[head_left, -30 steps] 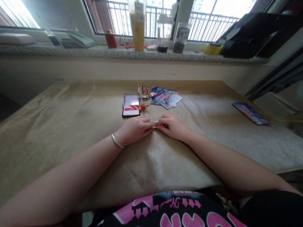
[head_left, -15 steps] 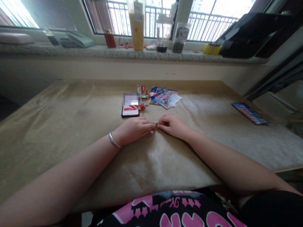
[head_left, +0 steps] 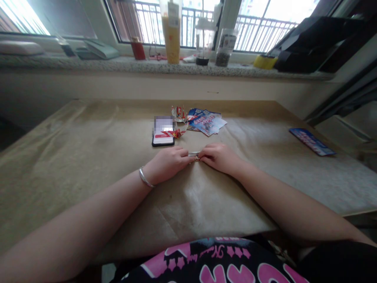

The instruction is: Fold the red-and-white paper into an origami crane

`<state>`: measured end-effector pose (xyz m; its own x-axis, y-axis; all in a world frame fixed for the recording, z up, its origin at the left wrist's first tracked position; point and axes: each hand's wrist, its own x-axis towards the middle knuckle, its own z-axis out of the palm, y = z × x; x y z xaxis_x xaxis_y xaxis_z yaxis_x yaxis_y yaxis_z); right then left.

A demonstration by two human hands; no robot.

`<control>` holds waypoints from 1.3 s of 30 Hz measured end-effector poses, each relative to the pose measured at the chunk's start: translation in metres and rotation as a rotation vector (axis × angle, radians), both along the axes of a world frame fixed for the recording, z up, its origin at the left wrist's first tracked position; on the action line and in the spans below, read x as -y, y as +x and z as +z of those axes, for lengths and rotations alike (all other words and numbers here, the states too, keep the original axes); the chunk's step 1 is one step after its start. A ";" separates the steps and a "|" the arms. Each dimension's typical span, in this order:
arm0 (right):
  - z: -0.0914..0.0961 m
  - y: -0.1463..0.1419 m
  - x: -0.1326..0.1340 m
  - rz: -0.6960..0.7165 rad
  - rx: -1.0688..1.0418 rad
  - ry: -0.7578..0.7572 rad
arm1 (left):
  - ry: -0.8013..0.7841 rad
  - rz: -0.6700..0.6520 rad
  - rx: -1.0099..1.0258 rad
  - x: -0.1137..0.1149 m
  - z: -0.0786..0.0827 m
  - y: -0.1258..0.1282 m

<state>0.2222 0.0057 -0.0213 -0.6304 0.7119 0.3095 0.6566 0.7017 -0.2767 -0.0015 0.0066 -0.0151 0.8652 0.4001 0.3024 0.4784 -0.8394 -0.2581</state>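
Observation:
Both hands meet at the middle of the table over a small piece of folded paper (head_left: 193, 153). Its pale edge shows between the fingertips; the rest is hidden. My left hand (head_left: 171, 162), with a silver bangle at the wrist, pinches the paper's left end. The fingers of my right hand (head_left: 217, 156) are closed on its right end. Just beyond the left hand lies a phone (head_left: 163, 143) with a lit screen. A red and white folded paper piece (head_left: 178, 133) overlaps the phone's right edge, and a crumpled printed paper (head_left: 179, 113) stands behind it.
Blue printed cards (head_left: 207, 122) lie fanned out beyond the right hand. A long blue packet (head_left: 311, 141) rests at the table's right side. Along the granite windowsill (head_left: 106, 62) stand a tall yellow-filled container (head_left: 171, 37), jars and a yellow tape roll (head_left: 265, 61).
Both hands have shifted slightly right. The fingertips have parted a little, and more of the pale paper edge shows between them.

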 end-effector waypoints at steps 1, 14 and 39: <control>0.001 0.001 0.001 0.010 0.027 0.022 | 0.001 0.008 0.002 0.000 0.000 0.000; -0.003 -0.002 0.001 -0.034 0.013 0.004 | -0.042 0.037 0.078 0.001 -0.003 0.003; 0.002 -0.007 0.006 -0.031 0.194 0.094 | -0.011 0.042 -0.009 -0.001 -0.003 0.002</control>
